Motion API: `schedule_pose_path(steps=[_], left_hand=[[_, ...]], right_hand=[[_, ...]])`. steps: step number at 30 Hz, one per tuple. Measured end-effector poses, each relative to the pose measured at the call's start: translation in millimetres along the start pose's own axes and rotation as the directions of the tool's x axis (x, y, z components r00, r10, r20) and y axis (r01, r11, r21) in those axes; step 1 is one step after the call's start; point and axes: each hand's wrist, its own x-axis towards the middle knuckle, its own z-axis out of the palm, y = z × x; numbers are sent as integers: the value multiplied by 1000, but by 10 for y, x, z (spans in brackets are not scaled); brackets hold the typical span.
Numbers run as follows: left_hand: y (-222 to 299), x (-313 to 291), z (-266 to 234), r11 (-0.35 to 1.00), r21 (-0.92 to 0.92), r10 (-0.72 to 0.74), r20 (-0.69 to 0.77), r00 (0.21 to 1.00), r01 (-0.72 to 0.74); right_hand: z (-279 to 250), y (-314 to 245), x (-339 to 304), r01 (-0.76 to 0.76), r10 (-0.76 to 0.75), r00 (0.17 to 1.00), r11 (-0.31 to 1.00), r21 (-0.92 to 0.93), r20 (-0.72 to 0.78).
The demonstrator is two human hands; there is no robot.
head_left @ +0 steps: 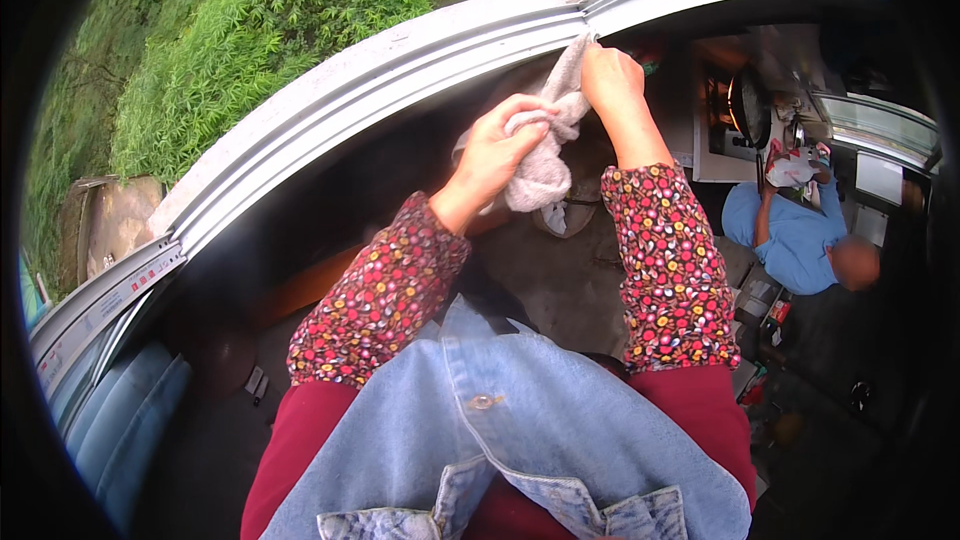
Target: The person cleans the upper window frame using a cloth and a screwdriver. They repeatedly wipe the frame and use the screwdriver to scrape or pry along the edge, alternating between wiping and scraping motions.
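A greyish-beige cloth (pixel 541 172) hangs bunched between my two hands, just inside a white window frame (pixel 375 80). My left hand (pixel 497 150) is closed round its gathered middle, and the loose folds droop below the fingers. Higher up, my right hand (pixel 612 78) is closed at the cloth's narrow upper end, by the corner where two lengths of the frame meet. That end reaches up to the frame's inner edge; my fingers hide exactly where it touches. Patterned sleeve covers lie over both forearms.
Grooved tracks run along the frame, with green plants (pixel 290 20) outside. At right, a person in a blue top (pixel 790 230) handles a whitish bag (pixel 791 168) near a dark round pan (pixel 748 106). A pale bin-like container (pixel 566 219) stands below the cloth. Blue fabric (pixel 130 420) hangs at lower left.
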Motion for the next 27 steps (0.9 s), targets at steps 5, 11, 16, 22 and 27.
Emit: schedule_pose_path(steps=[5,11,16,22,27], left_hand=[[147,-240,-98,995,-65,-75,-16,997,74],[367,-634,-346,995,36,-84,-109,991,88],[243,-421,-233,999,37,-16,-43,999,17],[417,-664,-353,999,39,11,-58,998,-9],[789,-1086,-661,999,43,37,-200,979,-29]], right_hand=[[-53,-431,-413,151,-152,988,988,-38,-8],[-151,-524,-704,253,-251,966,967,20,-52],[-77,-159,-236,138,-141,989,988,-65,-45],[-452,-803,-540,407,-399,911,911,-68,101],[-582,-1355,-929,581,-593,804,765,278,-50]])
